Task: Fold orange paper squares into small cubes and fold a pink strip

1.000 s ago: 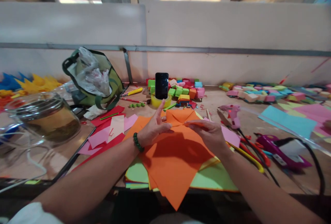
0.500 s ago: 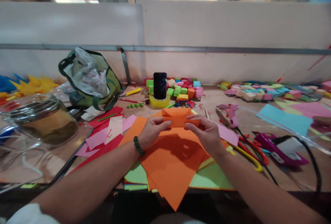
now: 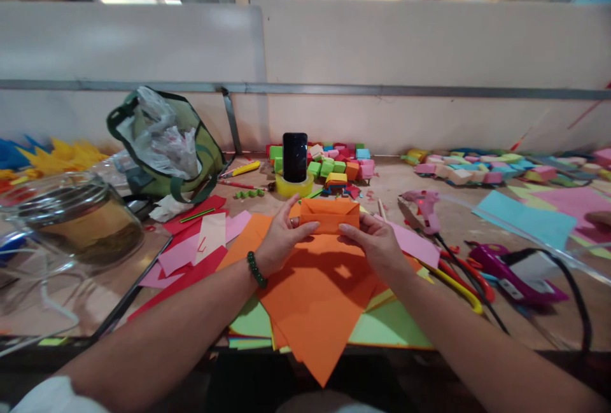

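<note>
- Grip in the head view: the folded orange paper (image 3: 330, 208) is pinched at its left end by the left hand (image 3: 279, 241), the thumb laid across its front and the forefinger raised, and at its right end by the right hand (image 3: 379, 244).
- Just beyond, the way straight ahead is partly blocked by the upright phone (image 3: 294, 155) and the yellow tape roll (image 3: 294, 188); small paper blocks (image 3: 337, 168) are heaped behind and beside them on the tabletop (image 3: 392, 179).
- To the left, pink slips (image 3: 179, 254) and red sheets (image 3: 181, 226) are strewn; farther out, a glass jar (image 3: 109, 228) and a green bag (image 3: 210, 158) stuffed with clear plastic (image 3: 167, 146) are seen.
- To the right, a pink glue gun (image 3: 428, 208) is placed near the right hand, with a purple tool (image 3: 516, 284) and a light blue sheet (image 3: 525, 216) farther off.
- Below the hands, orange sheets (image 3: 319, 305) are spread over green sheets (image 3: 391, 324), one corner overhanging the near edge.
- Between the two hands the folded orange paper is held, front facing the wearer; whether its lower edge is touched by the orange sheets cannot be told.
</note>
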The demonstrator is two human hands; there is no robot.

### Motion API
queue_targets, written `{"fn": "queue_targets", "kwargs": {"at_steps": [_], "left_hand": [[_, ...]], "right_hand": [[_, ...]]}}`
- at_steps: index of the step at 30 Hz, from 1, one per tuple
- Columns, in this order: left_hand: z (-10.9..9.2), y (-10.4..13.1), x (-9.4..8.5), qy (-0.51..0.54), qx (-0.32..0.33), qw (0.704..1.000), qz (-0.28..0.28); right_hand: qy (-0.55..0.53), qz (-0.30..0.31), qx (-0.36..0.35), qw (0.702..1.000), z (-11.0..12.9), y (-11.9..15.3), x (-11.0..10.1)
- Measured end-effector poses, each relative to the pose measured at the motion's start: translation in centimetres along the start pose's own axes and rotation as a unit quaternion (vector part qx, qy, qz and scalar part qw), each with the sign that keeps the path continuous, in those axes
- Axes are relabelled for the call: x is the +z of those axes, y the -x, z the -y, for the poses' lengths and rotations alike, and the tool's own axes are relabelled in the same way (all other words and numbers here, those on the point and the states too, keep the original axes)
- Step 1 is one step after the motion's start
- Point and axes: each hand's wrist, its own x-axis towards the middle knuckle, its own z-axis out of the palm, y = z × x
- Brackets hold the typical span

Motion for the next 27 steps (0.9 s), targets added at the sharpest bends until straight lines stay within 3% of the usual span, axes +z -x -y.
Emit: {"fn": "queue_targets", "kwargs": {"at_steps": [4, 10, 22, 27], "left_hand": [[0.23, -0.22, -0.33, -0.028, -0.069, 0.997, 0.018], [0.55, -0.31, -0.61, -0.036, -0.063, 0.997, 0.001], [0.70, -0.54, -0.70, -0.021, -0.092, 0.995, -0.035], [0.86, -0.48, -0.77, 0.021, -0.122, 0.992, -0.007]], "right_hand": [[0.016, 0.002, 0.001, 1.000, -0.07, -0.04, -0.04], [0.024, 0.012, 0.105, 0.994, -0.69, -0.20, -0.35], [0.004, 0.009, 0.092, 0.996, -0.08, 0.31, 0.29], [0.016, -0.003, 0.090, 0.996, 0.08, 0.44, 0.48]]}}
